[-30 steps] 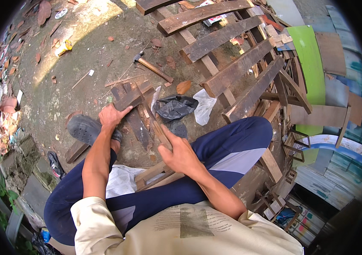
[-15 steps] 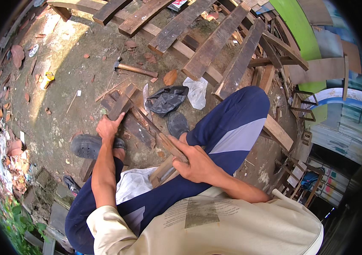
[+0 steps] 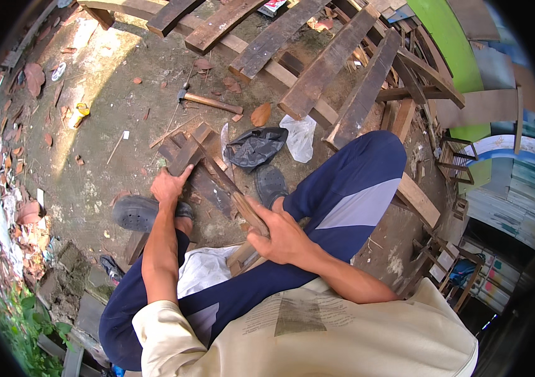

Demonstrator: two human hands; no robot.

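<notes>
My left hand (image 3: 168, 183) is closed on the near end of a short dark wood block (image 3: 186, 154), which rests on other wood pieces on the ground. My right hand (image 3: 280, 234) is wrapped round the wooden handle of a machete (image 3: 217, 178), a long narrow dark blade pointing away to the upper left. The blade's far end lies along the block's right side; whether it touches cannot be seen. Under the block, a dark plank (image 3: 212, 191) slants between my shoes. A pale curved blade (image 3: 225, 146) lies just right of the block.
A hammer (image 3: 208, 100) lies beyond the block. Black plastic (image 3: 256, 147) and a clear bag (image 3: 299, 137) lie by my right shoe (image 3: 271, 182). A slatted wooden frame (image 3: 305, 75) fills the far right. Leaves and litter cover the left ground.
The whole view has shifted slightly, so everything sits a little to the right. Both hands keep their hold, and the machete stays against nearly the same spot beside the block.
</notes>
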